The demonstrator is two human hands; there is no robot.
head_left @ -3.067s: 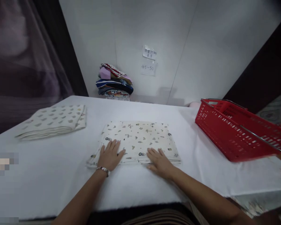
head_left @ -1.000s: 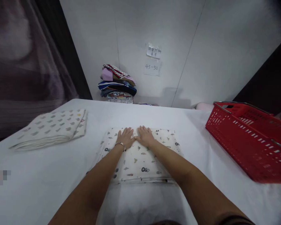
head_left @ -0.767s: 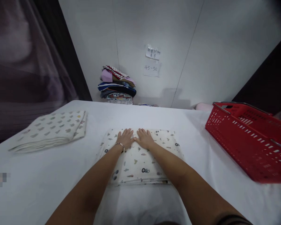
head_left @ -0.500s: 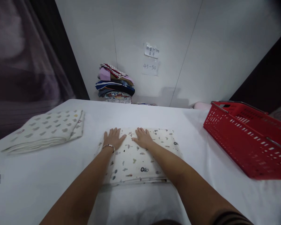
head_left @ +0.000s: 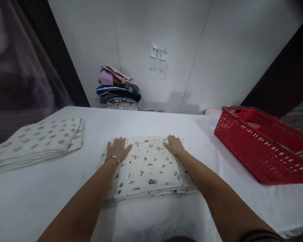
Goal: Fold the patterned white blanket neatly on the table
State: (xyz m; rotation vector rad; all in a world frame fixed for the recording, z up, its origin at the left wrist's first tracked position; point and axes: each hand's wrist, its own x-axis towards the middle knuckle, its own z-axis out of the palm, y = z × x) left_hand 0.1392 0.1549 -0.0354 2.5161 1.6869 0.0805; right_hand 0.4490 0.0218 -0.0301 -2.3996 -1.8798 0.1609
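Observation:
A folded white cloth (head_left: 146, 168) with small printed figures lies flat in front of me, its layered edge towards me. My left hand (head_left: 117, 148) rests palm down on its far left part, fingers spread, a bracelet at the wrist. On the far right part of the same cloth lies my right hand (head_left: 174, 145), also flat with fingers apart. Neither hand grips anything. Parts of the cloth's left and right sides are hidden under my forearms.
Another folded white cloth (head_left: 40, 139) with a leaf-like print lies on the white table (head_left: 91, 122) at left. A red perforated basket (head_left: 255, 151) with metal handles stands at right. Beyond the far edge are stacked folded fabrics (head_left: 120, 89) and a wall with paper notes (head_left: 157, 71).
My right hand has slid rightwards across the cloth, away from my left hand, which stays at the left part. The whole view has shifted slightly.

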